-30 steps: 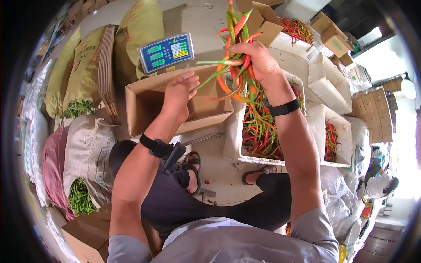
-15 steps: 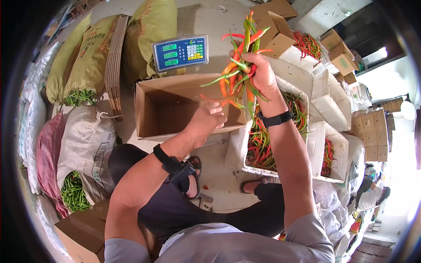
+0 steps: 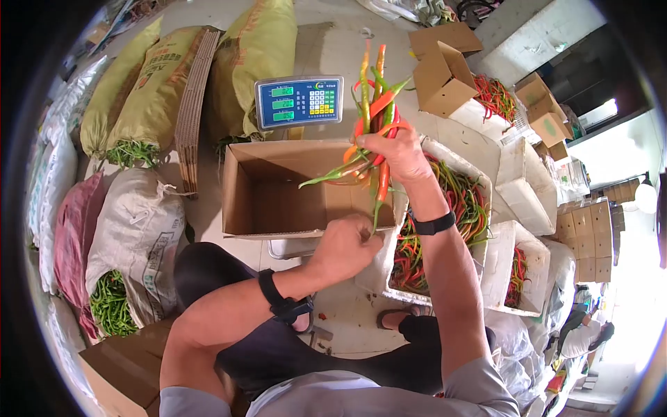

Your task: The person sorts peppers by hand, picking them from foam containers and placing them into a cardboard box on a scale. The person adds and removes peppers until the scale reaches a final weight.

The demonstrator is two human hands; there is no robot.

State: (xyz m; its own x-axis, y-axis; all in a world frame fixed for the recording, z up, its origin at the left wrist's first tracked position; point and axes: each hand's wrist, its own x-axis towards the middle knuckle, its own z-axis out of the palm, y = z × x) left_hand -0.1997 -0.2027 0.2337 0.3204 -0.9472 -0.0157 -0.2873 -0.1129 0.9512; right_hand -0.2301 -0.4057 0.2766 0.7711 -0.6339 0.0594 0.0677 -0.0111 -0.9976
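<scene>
My right hand is closed round a bunch of long red and green chili peppers, held above the right end of an open cardboard box. Several peppers point up and others stick out to the left and downward. Below the bunch, my left hand pinches at the green lower end of one hanging chili pepper, by the box's near right corner. Its fingertips are partly hidden. Right of the box stands a white foam box full of red and green chili peppers.
Behind the cardboard box is a scale display with lit green readouts. Yellow sacks, flat cardboard and a white sack of green peppers stand left. Another foam box is at right. A person is far right.
My right hand has moved down and slightly left with the bunch. My left hand has gone down and right, from beside the peppers to the lower end of one. The view has shifted slightly.
</scene>
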